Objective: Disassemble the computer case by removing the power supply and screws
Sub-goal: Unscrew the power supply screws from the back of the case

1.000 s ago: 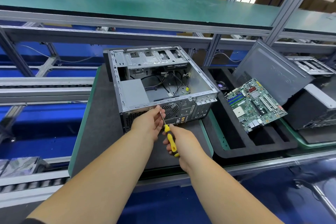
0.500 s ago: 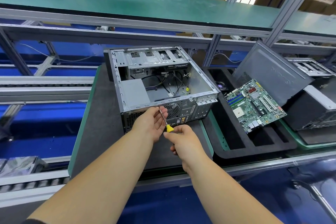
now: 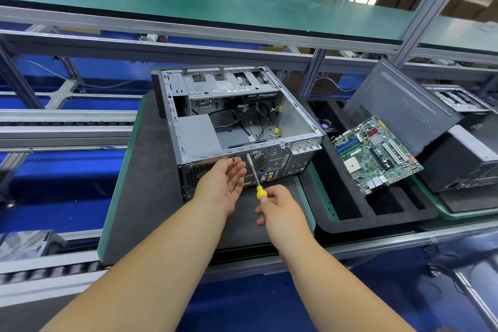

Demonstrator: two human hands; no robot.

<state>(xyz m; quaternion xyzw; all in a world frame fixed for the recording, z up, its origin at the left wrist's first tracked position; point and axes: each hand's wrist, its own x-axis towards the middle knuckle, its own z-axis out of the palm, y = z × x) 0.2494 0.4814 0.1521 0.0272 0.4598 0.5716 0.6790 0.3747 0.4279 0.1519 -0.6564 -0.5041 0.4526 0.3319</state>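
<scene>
An open grey computer case (image 3: 293,113) lies on its side on a dark mat, rear panel toward me. The grey power supply (image 3: 198,136) sits inside at the near left corner. My right hand (image 3: 277,203) holds a yellow-handled screwdriver (image 3: 254,175), its tip at the top of the rear panel beside the fan grille. My left hand (image 3: 223,183) is cupped palm-up against the rear panel just left of the shaft, fingers apart. Loose cables lie inside the case. Whether a screw rests in the palm I cannot tell.
A black foam tray (image 3: 350,221) on the right holds a green motherboard (image 3: 374,153) and a leaning dark side panel (image 3: 396,105). Another case (image 3: 458,100) stands at the far right. A roller conveyor (image 3: 64,127) runs on the left. A green shelf (image 3: 188,0) spans above.
My left hand has turned from gripping the rear edge to an open, palm-up cup. My right hand slid down the handle, and the screwdriver tip moved up and right along the panel.
</scene>
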